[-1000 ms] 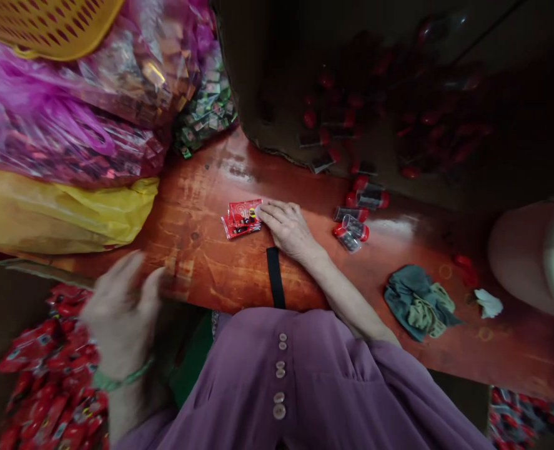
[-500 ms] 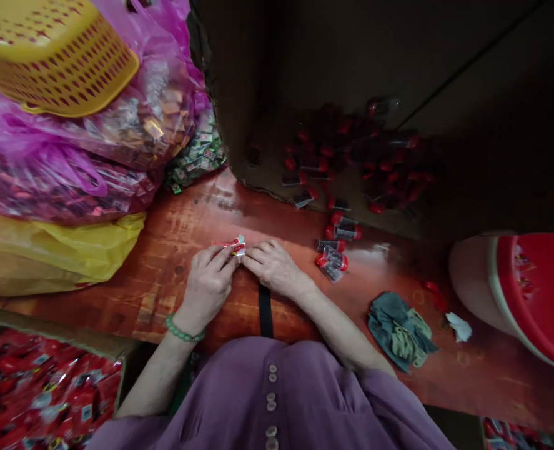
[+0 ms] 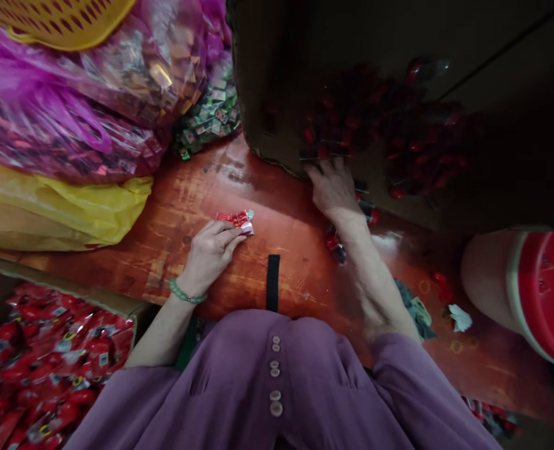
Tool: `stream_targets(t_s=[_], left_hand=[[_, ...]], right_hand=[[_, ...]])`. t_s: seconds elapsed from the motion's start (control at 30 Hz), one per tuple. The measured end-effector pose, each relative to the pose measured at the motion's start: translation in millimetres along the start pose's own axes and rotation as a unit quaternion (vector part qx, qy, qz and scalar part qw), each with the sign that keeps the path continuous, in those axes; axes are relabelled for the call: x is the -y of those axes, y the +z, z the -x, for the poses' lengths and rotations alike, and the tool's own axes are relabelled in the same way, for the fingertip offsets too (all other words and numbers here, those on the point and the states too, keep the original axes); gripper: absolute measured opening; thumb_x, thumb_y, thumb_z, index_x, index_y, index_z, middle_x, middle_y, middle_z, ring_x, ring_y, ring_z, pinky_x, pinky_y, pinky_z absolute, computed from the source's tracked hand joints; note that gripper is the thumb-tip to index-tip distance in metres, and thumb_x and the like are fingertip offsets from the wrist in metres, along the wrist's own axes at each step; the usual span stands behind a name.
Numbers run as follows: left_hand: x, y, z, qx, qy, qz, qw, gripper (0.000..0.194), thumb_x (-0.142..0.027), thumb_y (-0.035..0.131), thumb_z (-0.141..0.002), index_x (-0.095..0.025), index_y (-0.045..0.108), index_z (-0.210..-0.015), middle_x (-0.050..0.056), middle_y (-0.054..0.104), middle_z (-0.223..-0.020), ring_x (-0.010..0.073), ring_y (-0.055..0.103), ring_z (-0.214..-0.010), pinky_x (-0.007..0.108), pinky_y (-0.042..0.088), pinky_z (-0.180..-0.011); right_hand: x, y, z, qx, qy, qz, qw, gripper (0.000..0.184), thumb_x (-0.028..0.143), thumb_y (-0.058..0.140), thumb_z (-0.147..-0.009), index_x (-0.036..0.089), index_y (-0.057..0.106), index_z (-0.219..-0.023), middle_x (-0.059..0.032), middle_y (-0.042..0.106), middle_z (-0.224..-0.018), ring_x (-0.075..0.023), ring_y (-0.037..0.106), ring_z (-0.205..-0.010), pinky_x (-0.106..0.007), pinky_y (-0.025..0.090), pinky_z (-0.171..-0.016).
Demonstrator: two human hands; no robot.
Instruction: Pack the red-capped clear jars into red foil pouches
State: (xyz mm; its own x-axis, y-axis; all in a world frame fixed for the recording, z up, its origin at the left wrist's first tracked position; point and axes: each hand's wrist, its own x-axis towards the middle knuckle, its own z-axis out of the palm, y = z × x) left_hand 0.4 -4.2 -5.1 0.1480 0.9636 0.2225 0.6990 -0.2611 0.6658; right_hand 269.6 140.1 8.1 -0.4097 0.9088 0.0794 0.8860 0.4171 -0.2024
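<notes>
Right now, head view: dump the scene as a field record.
left hand: holding red packets at the tabletop
right hand: at the dark carton's open edge, near red-capped containers; grip unclear
upper left: yellow basket on filled plastic bags
lower left: box of red packaged items
right side: red-topped bucket, cloth, white scrap

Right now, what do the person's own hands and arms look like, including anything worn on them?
The left hand is gloveless, with a green beaded bracelet around its wrist. The right hand is gloveless too, with nothing visible at its wrist. Plain purple sleeves end well short of both hands.
</notes>
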Motion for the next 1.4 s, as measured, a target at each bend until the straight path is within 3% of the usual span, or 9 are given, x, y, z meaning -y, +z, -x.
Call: stream_targets(t_s=[0.17, 0.27, 0.37, 0.5, 0.7, 0.93, 1.1, 1.2, 1.4], left_hand=[[1.1, -4.2, -3.8, 0.009, -0.02, 0.039, 0.999, 0.024, -0.032, 0.055, -0.094, -0.02, 0.076, -0.089, 0.006, 0.074, -0.088, 0.0183, 0.066, -0.082, 0.03, 0.052, -0.078], [1.5, -1.2, -4.0, -0.028, -0.033, 0.003, 0.999, 0.021, -0.03, 0.059, -0.09, -0.02, 0.074, -0.079, 0.005, 0.073, -0.079, 0.0185, 0.065, -0.074, 0.03, 0.051, -0.072], [1.3, 2.6, -3.0, -0.063, -0.028, -0.041, 0.997, 0.02, -0.031, 0.062, -0.088, -0.021, 0.072, -0.074, 0.003, 0.071, -0.072, 0.0179, 0.063, -0.069, 0.029, 0.05, -0.068], [0.0, 5.8, -1.2, -0.05, -0.004, -0.078, 0.996, 0.02, -0.03, 0.061, -0.089, -0.02, 0.073, -0.077, 0.004, 0.073, -0.076, 0.0187, 0.065, -0.073, 0.03, 0.051, -0.073], [-3.9, 3.8, -0.8, -0.012, 0.009, -0.059, 0.998, 0.026, -0.031, 0.054, -0.094, -0.017, 0.077, -0.097, 0.008, 0.074, -0.088, 0.0201, 0.067, -0.082, 0.032, 0.053, -0.08], [-3.0, -10.8, -12.5, 0.039, -0.026, 0.019, 0.999, 0.031, -0.034, 0.052, -0.094, -0.018, 0.077, -0.081, 0.004, 0.071, -0.077, 0.0154, 0.065, -0.069, 0.028, 0.05, -0.068], [-11.1, -12.2, -10.7, -0.038, -0.044, 0.064, 0.996, 0.01, -0.027, 0.071, -0.083, -0.021, 0.078, -0.08, 0.0, 0.075, -0.076, 0.0146, 0.068, -0.069, 0.026, 0.051, -0.067], [-22.8, -13.0, -4.2, -0.058, -0.029, 0.105, 0.992, 0.003, -0.025, 0.076, -0.079, -0.022, 0.078, -0.079, 0.0, 0.077, -0.078, 0.015, 0.07, -0.072, 0.027, 0.054, -0.071], [-45.8, -14.0, 7.4, -0.027, 0.038, 0.154, 0.987, 0.004, -0.024, 0.076, -0.081, -0.021, 0.078, -0.083, 0.002, 0.077, -0.08, 0.0139, 0.071, -0.074, 0.026, 0.056, -0.074]], right_hand=[[-17.8, -21.9, 26.1, -0.135, 0.083, -0.124, 0.98, 0.031, 0.016, 0.052, -0.09, 0.015, 0.059, -0.121, -0.0133, 0.066, -0.116, -0.0276, 0.059, -0.111, -0.054, 0.046, -0.101], [-29.0, -31.0, 54.0, -0.259, 0.158, -0.227, 0.925, 0.029, 0.028, 0.062, -0.088, 0.019, 0.055, -0.115, -0.0078, 0.066, -0.103, -0.0224, 0.066, -0.095, -0.047, 0.055, -0.088], [-29.2, -34.8, 84.3, -0.331, 0.194, -0.324, 0.865, 0.032, 0.035, 0.07, -0.083, 0.022, 0.053, -0.107, -0.0024, 0.063, -0.09, -0.0169, 0.066, -0.076, -0.038, 0.059, -0.072], [-8.6, -33.6, 118.2, -0.325, 0.218, -0.476, 0.787, 0.039, 0.038, 0.077, -0.077, 0.026, 0.054, -0.106, 0.0012, 0.063, -0.088, -0.0131, 0.067, -0.071, -0.03, 0.061, -0.065], [33.6, -22.1, 143.1, -0.209, 0.257, -0.621, 0.711, 0.041, 0.03, 0.083, -0.07, 0.029, 0.068, -0.108, 0.0008, 0.069, -0.101, -0.0132, 0.068, -0.081, -0.028, 0.062, -0.072], [48.7, -10.8, 148.2, -0.143, 0.243, -0.619, 0.733, 0.033, 0.033, 0.081, -0.074, 0.029, 0.07, -0.104, 0.0006, 0.07, -0.101, -0.0146, 0.066, -0.085, -0.032, 0.063, -0.076], [57.7, -9.5, 150.1, -0.129, 0.215, -0.599, 0.761, 0.032, 0.032, 0.076, -0.08, 0.03, 0.067, -0.11, -0.0003, 0.069, -0.105, -0.0159, 0.067, -0.089, -0.033, 0.062, -0.076], [68.0, -13.3, 149.2, -0.127, 0.169, -0.586, 0.782, 0.029, 0.028, 0.075, -0.082, 0.031, 0.069, -0.11, 0.0002, 0.069, -0.105, -0.0159, 0.066, -0.094, -0.033, 0.059, -0.083], [85.5, -30.0, 144.2, -0.102, 0.05, -0.525, 0.843, 0.034, 0.017, 0.071, -0.086, 0.032, 0.068, -0.116, -0.0008, 0.069, -0.105, -0.0167, 0.064, -0.097, -0.034, 0.055, -0.087]])
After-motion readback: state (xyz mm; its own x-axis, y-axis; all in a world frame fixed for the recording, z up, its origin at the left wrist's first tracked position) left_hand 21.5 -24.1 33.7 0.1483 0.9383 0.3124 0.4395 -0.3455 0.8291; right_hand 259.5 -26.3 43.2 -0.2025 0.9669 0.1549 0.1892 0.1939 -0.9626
